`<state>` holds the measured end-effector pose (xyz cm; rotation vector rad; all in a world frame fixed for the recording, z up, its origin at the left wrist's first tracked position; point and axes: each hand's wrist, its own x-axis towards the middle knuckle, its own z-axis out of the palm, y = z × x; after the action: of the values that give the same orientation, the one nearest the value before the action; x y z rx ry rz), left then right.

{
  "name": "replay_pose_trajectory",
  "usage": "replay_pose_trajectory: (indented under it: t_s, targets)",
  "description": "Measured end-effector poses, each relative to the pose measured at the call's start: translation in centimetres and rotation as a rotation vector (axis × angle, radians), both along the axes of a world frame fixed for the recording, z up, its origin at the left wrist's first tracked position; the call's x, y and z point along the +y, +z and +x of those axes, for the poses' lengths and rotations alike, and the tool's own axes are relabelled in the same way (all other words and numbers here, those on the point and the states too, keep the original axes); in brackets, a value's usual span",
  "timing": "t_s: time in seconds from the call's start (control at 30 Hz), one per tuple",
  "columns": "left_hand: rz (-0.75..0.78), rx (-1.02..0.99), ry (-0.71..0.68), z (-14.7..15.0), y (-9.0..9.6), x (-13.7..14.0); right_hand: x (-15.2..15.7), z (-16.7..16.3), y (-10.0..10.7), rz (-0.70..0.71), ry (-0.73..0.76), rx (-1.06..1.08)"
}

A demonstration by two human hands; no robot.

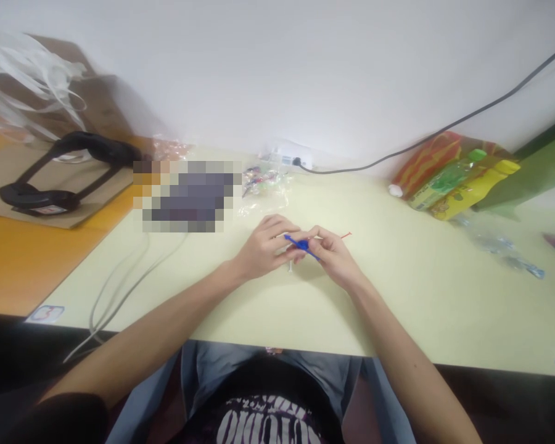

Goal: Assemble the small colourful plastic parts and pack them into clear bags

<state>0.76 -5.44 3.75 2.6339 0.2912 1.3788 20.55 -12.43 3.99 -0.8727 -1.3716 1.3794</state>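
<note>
A small blue plastic piece (303, 245), with thin arms and a rounder middle, is held between my two hands above the table. My left hand (266, 245) has its fingers closed on the piece's left side. From the other side my right hand (335, 254) pinches it with thumb and fingers. Just past the right hand a thin red stick-like piece (346, 235) shows; whether it lies on the table or is held, I cannot tell. Below the fingers is a small white piece (291, 266), partly hidden at its top.
Clear plastic bags with small coloured parts (261, 180) lie behind my hands. A white power strip (289, 152) with a dark cable (365, 168) sits by the wall. Snack packaging and bottles (462, 179) stand right. A black frame-like device (69, 172) rests on cardboard at left.
</note>
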Motion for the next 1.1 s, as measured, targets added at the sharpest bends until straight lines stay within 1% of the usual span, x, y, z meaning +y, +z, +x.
replay_pose_trajectory:
  t_s: [0.07, 0.17, 0.3, 0.47, 0.6, 0.83, 1.03, 1.1]
  targets:
    - [-0.006, -0.01, 0.024, -0.1, 0.0, 0.1, -0.1, -0.4, 0.2, 0.04, -0.066, -0.047]
    - [-0.02, -0.011, 0.099, -0.2, 0.2, 0.2, -0.4, -0.7, 0.6, 0.097, -0.197, -0.12]
    - [-0.052, 0.02, 0.164, -0.5, 0.2, 0.4, -0.9, -0.7, 0.9, 0.193, -0.296, -0.309]
    - [-0.073, 0.041, 0.146, -0.5, 0.1, 0.5, -1.1, -0.7, 0.5, 0.359, -0.309, -0.528]
    - [-0.087, 0.041, 0.133, -0.4, 0.2, 0.4, -1.1, -0.7, 0.1, 0.447, -0.32, -0.627]
    - [-0.157, 0.039, 0.185, -0.6, -0.2, 0.6, -1.4, -0.8, 0.4, 0.392, -0.254, -0.634]
    - [-0.184, 0.016, 0.087, -0.3, -0.2, 0.4, -1.2, -0.9, -0.1, 0.442, -0.311, -0.732]
    - [-0.161, 0.023, 0.097, -0.1, -0.1, 0.2, -0.9, -0.7, -0.4, 0.487, -0.347, -0.8]
